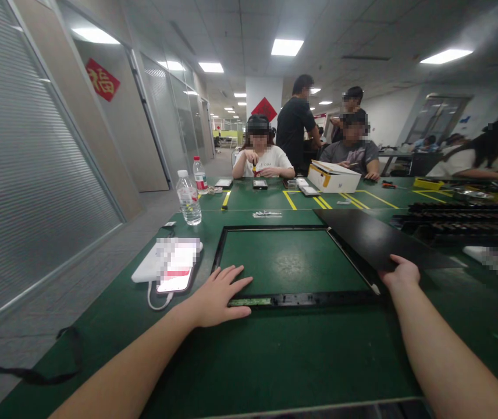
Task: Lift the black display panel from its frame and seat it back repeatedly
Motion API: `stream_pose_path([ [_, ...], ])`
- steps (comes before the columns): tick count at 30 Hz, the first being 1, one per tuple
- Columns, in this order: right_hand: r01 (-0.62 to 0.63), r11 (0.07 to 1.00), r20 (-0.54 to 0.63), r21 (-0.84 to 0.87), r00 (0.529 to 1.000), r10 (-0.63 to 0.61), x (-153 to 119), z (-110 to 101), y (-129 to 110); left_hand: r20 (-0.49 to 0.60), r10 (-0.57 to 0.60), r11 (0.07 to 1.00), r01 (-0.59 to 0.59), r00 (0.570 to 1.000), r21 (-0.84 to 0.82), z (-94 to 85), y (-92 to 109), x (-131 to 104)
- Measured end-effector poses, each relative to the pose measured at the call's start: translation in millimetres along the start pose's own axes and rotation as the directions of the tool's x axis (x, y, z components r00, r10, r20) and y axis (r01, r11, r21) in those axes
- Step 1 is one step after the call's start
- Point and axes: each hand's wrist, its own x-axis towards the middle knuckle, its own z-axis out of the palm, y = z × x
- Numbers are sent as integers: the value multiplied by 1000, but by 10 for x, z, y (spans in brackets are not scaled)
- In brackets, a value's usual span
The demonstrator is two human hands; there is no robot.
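A black rectangular frame (310, 299) lies flat on the green table (301, 355), with a strip of green circuit board (253, 302) along its near side at the left. My left hand (218, 295) rests over the frame's near left corner, fingers spread. To the right, my right hand (401, 272) grips the near edge of a thin black panel (371, 233), thumb on top and the other fingers hidden beneath. The panel is tilted and overlaps the frame's right side. Small pale pieces (267, 214) lie beyond the frame.
A lit phone (177, 273) with a white cable and a water bottle (188, 201) stand at the left. Black parts (462, 218) are stacked at the right. Across the table sit people, near a white box (335, 177).
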Motion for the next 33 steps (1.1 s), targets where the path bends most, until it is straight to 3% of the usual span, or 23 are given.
stream_pose_path([
  [3, -5, 1000, -63, -3, 998, 5, -77, 34, -12, -8, 2, 1000, -3, 1000, -10, 12, -16, 4],
  [6, -34, 999, -39, 3, 999, 34, -140, 69, -28, -12, 6, 999, -6, 1000, -44, 9, -23, -1],
  [13, 93, 994, 70, 47, 993, -97, -268, 166, -44, -19, 12, 998, -13, 1000, -63, 32, -52, -6],
  [18, 120, 989, 151, 91, 980, -133, -388, 232, -23, -82, 21, 992, -30, 996, -120, 65, -92, 2],
  [21, 134, 987, 201, 85, 968, -149, -470, 254, -6, -108, -17, 979, -6, 994, -204, 19, -69, -8],
  [24, 112, 991, 326, 77, 936, -131, -539, 254, -15, -171, -90, 931, 22, 981, -363, -19, -52, -1],
  [26, 101, 994, 315, 38, 943, -108, -565, 250, -34, -244, -176, 856, 26, 954, -517, -6, -68, 32],
  [28, 94, 996, 284, -1, 955, -90, -574, 246, -54, -304, -293, 716, -3, 906, -698, 30, -100, 83],
  [31, 89, 995, 248, -37, 966, -77, -589, 237, -58, -289, -449, 328, -145, 846, -933, 63, -132, 148],
  [33, 95, 993, 263, -65, 962, -75, -611, 225, -43, -265, -476, 59, -270, 839, -961, 42, -125, 161],
])
